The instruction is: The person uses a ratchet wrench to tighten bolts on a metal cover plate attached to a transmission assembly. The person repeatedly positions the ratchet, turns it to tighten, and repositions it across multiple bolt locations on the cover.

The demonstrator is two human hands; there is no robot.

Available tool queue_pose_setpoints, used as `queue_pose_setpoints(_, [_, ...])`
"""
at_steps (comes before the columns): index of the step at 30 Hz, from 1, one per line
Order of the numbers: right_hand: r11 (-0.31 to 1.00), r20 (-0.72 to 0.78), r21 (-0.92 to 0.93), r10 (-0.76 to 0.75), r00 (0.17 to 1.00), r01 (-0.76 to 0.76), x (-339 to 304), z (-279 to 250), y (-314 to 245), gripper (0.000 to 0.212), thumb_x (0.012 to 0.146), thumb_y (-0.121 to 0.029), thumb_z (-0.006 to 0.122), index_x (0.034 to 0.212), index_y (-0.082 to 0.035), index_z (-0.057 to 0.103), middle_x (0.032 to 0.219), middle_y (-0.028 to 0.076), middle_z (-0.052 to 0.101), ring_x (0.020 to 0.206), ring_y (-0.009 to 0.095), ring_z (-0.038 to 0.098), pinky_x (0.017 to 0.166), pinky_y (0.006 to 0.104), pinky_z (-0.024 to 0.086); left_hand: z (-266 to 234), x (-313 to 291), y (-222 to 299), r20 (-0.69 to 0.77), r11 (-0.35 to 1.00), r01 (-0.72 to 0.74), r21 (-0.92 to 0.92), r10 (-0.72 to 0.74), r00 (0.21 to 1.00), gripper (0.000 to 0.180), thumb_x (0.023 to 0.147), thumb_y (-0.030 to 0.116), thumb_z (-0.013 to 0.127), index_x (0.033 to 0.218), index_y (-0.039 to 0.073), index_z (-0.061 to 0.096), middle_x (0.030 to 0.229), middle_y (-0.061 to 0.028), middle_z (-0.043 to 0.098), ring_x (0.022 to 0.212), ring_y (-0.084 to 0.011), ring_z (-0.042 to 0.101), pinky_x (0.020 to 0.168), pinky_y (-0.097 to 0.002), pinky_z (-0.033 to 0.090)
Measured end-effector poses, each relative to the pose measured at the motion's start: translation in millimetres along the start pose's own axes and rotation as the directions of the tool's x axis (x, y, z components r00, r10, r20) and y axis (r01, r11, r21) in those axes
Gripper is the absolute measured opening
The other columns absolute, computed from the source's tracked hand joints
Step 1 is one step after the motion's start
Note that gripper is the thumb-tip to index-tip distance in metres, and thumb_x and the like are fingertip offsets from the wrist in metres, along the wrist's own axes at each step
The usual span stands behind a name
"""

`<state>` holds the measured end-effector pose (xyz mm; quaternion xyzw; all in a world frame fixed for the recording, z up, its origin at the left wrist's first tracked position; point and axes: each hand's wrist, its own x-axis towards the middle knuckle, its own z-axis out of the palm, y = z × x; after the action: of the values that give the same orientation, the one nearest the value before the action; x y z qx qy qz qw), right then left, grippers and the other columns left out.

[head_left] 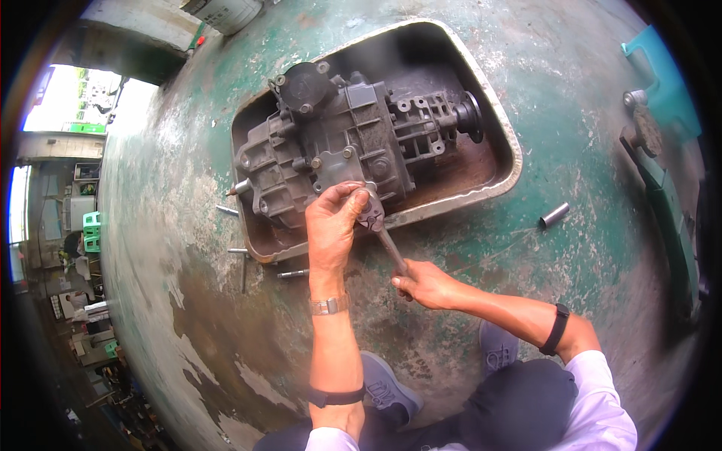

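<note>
A grey metal gearbox [363,120] lies in a large metal tray [451,202] on the floor, its finned housing facing up. My right hand [427,285] is wrapped around the handle of a ratchet wrench [389,245], which slants up and left to the near side of the gearbox. At the wrench's head, my left hand [332,218] is closed, with thumb and fingers pressed against it. The fingers partly hide where the head meets the housing. Bolt heads [348,152] show on a cover plate just above my left hand.
A metal tube [555,216] lies on the floor right of the tray. A T-shaped tool [242,263] and a short bar [292,273] lie by its near left corner. Far right stand a green metal frame [669,218] and a turquoise plastic piece [662,83]. A bucket [223,13] stands at the back.
</note>
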<state>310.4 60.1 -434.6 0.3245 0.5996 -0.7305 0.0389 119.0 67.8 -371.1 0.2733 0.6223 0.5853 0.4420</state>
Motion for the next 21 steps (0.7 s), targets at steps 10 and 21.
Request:
queue_pose_setpoints(10, [0.642,-0.277,-0.721,-0.613,0.74,0.261,-64.7,-113.0,-54.4,0.023,0.078,-0.019,0.08,0.089,-0.002,0.068,0.076,0.014,0.064,0.068,0.031,0.063,0.063,0.0406,0.049,17.6,-52.4,-43.4,-0.19,0.903,-0.121,-0.412,0.044,0.981,0.023,0.092,0.003,0.069,0.112,0.001,0.058,0.118,-0.0083,0.064,0.097,-0.0115,0.062,0.085,-0.0263,0.054])
queue_pose_setpoints(21, [0.3,-0.032,-0.916,-0.717,0.697,0.266,-40.4,-155.4,-116.4,0.014,0.077,-0.02,0.071,0.075,-0.008,0.064,0.069,0.012,0.06,0.07,0.035,0.062,0.061,0.0454,0.049,31.1,-40.9,-44.5,-0.265,0.863,-0.175,-0.474,0.049,0.963,0.019,0.096,0.004,0.064,0.111,0.0,0.054,0.107,-0.0093,0.064,0.095,-0.0173,0.066,0.089,-0.0355,0.057])
